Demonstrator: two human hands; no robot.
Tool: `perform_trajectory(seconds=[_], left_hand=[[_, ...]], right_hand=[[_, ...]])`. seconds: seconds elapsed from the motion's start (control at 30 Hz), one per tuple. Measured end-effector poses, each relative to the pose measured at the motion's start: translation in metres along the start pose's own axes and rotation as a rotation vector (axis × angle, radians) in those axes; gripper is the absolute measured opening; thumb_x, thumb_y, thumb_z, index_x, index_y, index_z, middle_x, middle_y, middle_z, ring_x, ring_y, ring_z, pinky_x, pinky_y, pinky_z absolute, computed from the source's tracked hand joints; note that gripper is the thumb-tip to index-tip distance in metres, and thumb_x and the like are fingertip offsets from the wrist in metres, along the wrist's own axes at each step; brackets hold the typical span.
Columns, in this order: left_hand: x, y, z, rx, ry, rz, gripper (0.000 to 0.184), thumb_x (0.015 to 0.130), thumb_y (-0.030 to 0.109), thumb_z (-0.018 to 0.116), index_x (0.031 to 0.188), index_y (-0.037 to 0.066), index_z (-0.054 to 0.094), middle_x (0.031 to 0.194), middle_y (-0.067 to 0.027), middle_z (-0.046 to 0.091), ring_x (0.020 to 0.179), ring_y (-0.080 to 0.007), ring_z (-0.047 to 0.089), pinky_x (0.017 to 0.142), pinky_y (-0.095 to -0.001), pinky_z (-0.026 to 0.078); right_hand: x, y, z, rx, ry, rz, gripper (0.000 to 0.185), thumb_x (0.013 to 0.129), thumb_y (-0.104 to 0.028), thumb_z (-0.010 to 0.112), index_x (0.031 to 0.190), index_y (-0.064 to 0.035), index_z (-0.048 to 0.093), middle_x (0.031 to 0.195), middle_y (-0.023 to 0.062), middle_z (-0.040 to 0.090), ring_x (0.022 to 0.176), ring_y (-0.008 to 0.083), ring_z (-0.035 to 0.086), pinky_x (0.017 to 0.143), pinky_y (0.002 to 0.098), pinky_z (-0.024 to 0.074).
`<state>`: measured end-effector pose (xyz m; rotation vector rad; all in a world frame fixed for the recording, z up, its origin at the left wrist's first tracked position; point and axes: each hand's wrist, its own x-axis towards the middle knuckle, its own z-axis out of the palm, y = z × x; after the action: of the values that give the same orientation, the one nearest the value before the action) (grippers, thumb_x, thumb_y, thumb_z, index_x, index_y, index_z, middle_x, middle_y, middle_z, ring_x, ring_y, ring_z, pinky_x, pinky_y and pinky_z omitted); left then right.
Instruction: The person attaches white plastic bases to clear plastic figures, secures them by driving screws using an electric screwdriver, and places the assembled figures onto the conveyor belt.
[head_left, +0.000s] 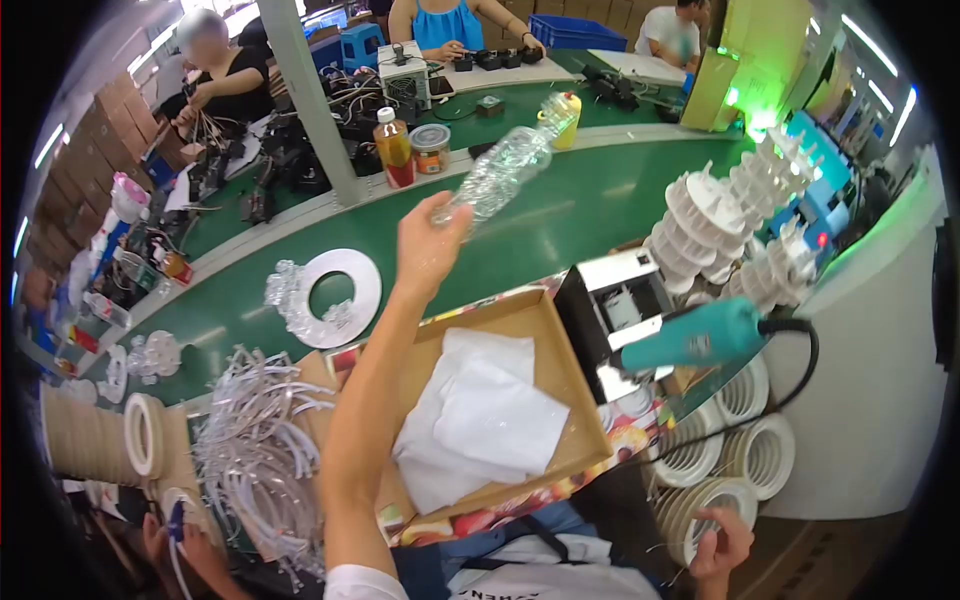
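Observation:
A clear plastic bottle [502, 175] is gripped near one end by my left hand [432, 240], raised over the green table [530, 240]. The bottle tilts up to the right, its far end overlapping a yellow bottle [566, 122] behind. Below my left forearm lies a cardboard tray [575, 400] with white sheets [490, 415] inside. At the lower right, my right hand [722, 545] has its fingers bent beside stacked white rings [700, 510]; whether it holds anything is too small to tell.
A teal power tool [695, 335] with a black cable lies right of the tray. Clear tubing [260, 450] is heaped at left. White ring towers [700, 215] stand at right. A co-worker's hands [185, 545] are at lower left; other people sit across the table.

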<state>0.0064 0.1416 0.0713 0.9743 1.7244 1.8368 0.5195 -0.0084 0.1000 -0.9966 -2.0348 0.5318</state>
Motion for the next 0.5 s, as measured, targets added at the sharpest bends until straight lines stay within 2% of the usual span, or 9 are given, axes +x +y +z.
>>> perform_trajectory(seconds=[0.03, 0.1, 0.17, 0.23, 0.3, 0.37, 0.43, 0.5], left_hand=[[-0.014, 0.001, -0.02, 0.078, 0.053, 0.099, 0.054, 0.083, 0.025, 0.071, 0.122, -0.008, 0.052, 0.095, -0.0125, 0.064, 0.078, -0.0142, 0.061, 0.065, -0.0261, 0.053], [-0.06, 0.028, -0.052, -0.116, 0.097, 0.094, 0.051, 0.084, 0.022, 0.07, 0.123, -0.006, 0.053, 0.097, -0.0113, 0.064, 0.08, -0.0148, 0.061, 0.071, -0.0265, 0.052], [-0.101, 0.046, -0.087, 0.031, 0.125, 0.067, 0.05, 0.083, 0.016, 0.07, 0.124, -0.006, 0.051, 0.101, -0.0112, 0.063, 0.084, -0.0156, 0.061, 0.075, -0.028, 0.051], [-0.143, 0.06, -0.103, -0.051, 0.165, 0.07, 0.05, 0.082, 0.012, 0.071, 0.124, -0.007, 0.051, 0.104, -0.0109, 0.061, 0.091, -0.0164, 0.06, 0.081, -0.0303, 0.05], [-0.181, 0.063, -0.122, 0.016, 0.147, 0.14, 0.05, 0.081, 0.011, 0.071, 0.123, -0.007, 0.051, 0.107, -0.0113, 0.06, 0.095, -0.0172, 0.059, 0.084, -0.0309, 0.048], [-0.212, 0.066, -0.136, 0.075, 0.137, 0.213, 0.05, 0.081, 0.011, 0.072, 0.123, -0.007, 0.051, 0.109, -0.0117, 0.059, 0.099, -0.0179, 0.058, 0.088, -0.0316, 0.047], [-0.241, 0.068, -0.147, 0.037, 0.105, 0.118, 0.05, 0.079, 0.012, 0.074, 0.121, -0.006, 0.054, 0.112, -0.0122, 0.058, 0.104, -0.0189, 0.055, 0.094, -0.0322, 0.043], [-0.266, 0.065, -0.159, 0.128, 0.087, 0.099, 0.054, 0.078, 0.012, 0.075, 0.123, -0.006, 0.052, 0.118, -0.0134, 0.056, 0.108, -0.0208, 0.054, 0.096, -0.0353, 0.042]], right_hand=[[0.016, -0.013, 0.009, 0.079, -0.131, -0.134, 0.035, 0.086, -0.019, 0.055, 0.111, 0.0062, 0.058, 0.095, 0.0205, 0.067, 0.08, 0.0296, 0.067, 0.078, 0.0359, 0.0513], [0.048, -0.036, 0.029, 0.32, -0.42, -0.202, 0.038, 0.084, -0.019, 0.059, 0.113, 0.0051, 0.058, 0.092, 0.0171, 0.068, 0.075, 0.0277, 0.068, 0.08, 0.0369, 0.0516], [0.067, -0.059, 0.055, 0.439, -0.656, -0.271, 0.043, 0.081, -0.017, 0.064, 0.117, 0.0051, 0.057, 0.102, 0.0172, 0.067, 0.089, 0.0279, 0.067, 0.087, 0.037, 0.0495], [0.088, -0.087, 0.084, 0.679, -0.802, -0.191, 0.057, 0.079, -0.017, 0.068, 0.128, 0.0053, 0.049, 0.123, 0.0178, 0.058, 0.11, 0.0276, 0.059, 0.096, 0.0375, 0.0446], [0.105, -0.11, 0.111, 0.817, -0.865, 0.015, 0.067, 0.081, -0.018, 0.068, 0.136, 0.0048, 0.038, 0.139, 0.0171, 0.044, 0.126, 0.0246, 0.045, 0.104, 0.0371, 0.0374], [0.111, -0.125, 0.154, 1.019, -0.635, 0.234, 0.076, 0.083, -0.02, 0.068, 0.142, 0.0036, 0.026, 0.144, 0.0172, 0.036, 0.133, 0.0224, 0.036, 0.109, 0.0374, 0.0292], [0.145, -0.134, 0.182, 1.28, -0.478, 0.574, 0.074, 0.084, -0.022, 0.068, 0.141, 0.001, 0.027, 0.139, 0.0193, 0.039, 0.13, 0.0232, 0.037, 0.11, 0.0381, 0.0258], [0.165, -0.122, 0.21, 1.569, -0.367, 0.628, 0.065, 0.085, -0.026, 0.068, 0.135, -0.002, 0.034, 0.127, 0.019, 0.045, 0.12, 0.0243, 0.044, 0.107, 0.0374, 0.0314]])
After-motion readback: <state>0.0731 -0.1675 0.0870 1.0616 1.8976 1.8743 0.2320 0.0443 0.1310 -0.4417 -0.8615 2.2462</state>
